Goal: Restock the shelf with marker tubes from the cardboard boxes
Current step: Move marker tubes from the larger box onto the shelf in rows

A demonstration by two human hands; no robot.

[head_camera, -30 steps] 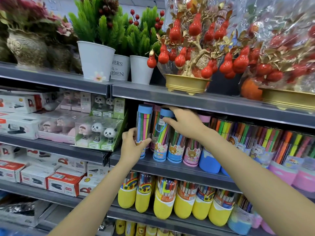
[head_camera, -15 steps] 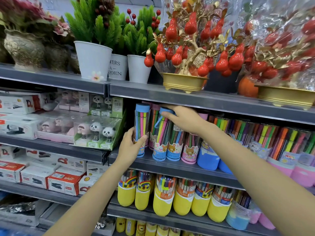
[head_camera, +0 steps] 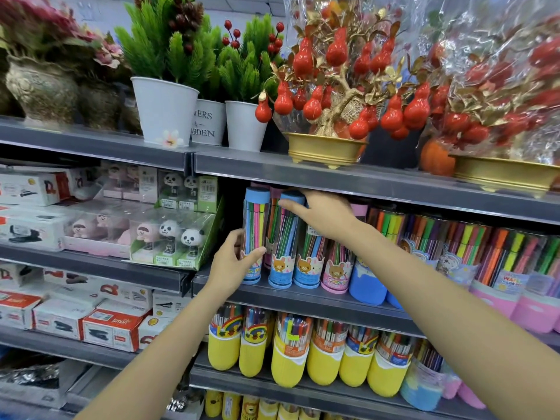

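Note:
Clear marker tubes with blue and pink caps stand in a row on the middle shelf. My left hand grips the leftmost blue-capped marker tube low on its side, thumb across the front. My right hand reaches in under the shelf above. Its straight fingers lie across the top front of the second blue-capped tube, which leans slightly left. It also covers the top of the tube behind it. No cardboard box is in view.
Wider marker tubs with blue and pink bases fill the shelf to the right, and yellow-based tubs stand on the shelf below. Panda toy boxes and stapler boxes sit left. Potted plants and gourd trees stand above.
My right hand has slid from the second tube's cap to just below it, and the tube stands a little straighter. My left hand has kept its hold on the leftmost tube.

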